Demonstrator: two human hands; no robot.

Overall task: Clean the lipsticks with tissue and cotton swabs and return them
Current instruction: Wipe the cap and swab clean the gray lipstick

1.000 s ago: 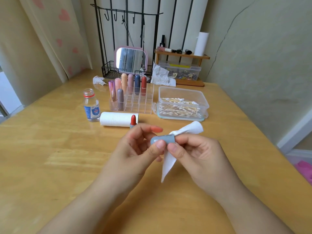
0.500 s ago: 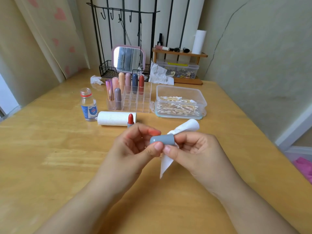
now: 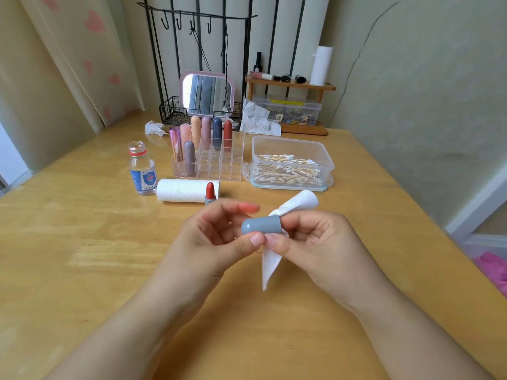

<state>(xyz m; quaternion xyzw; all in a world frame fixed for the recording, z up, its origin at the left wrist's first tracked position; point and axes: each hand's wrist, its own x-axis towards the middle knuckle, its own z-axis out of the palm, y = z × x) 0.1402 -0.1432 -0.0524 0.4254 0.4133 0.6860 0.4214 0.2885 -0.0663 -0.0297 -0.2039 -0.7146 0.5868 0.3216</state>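
You hold a grey lipstick cap (image 3: 262, 225) above the middle of the bench (image 3: 82, 242), left hand (image 3: 216, 239) pinching its closed end, right hand (image 3: 315, 242) pinching a white tissue (image 3: 270, 266) round its open end: the wiping step, by the look of it. Its uncapped red lipstick (image 3: 210, 192) stands beside the tissue roll (image 3: 182, 190), before the clear organiser (image 3: 219, 163) toward the far edge. Next, likely, you recap it and return it.

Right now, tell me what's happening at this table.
A person is cleaning a lipstick. The left hand pinches a grey cap, and the right hand holds a twisted tissue against its open end. The uncapped red lipstick stands by the tissue roll; other lipsticks sit in the clear organizer.
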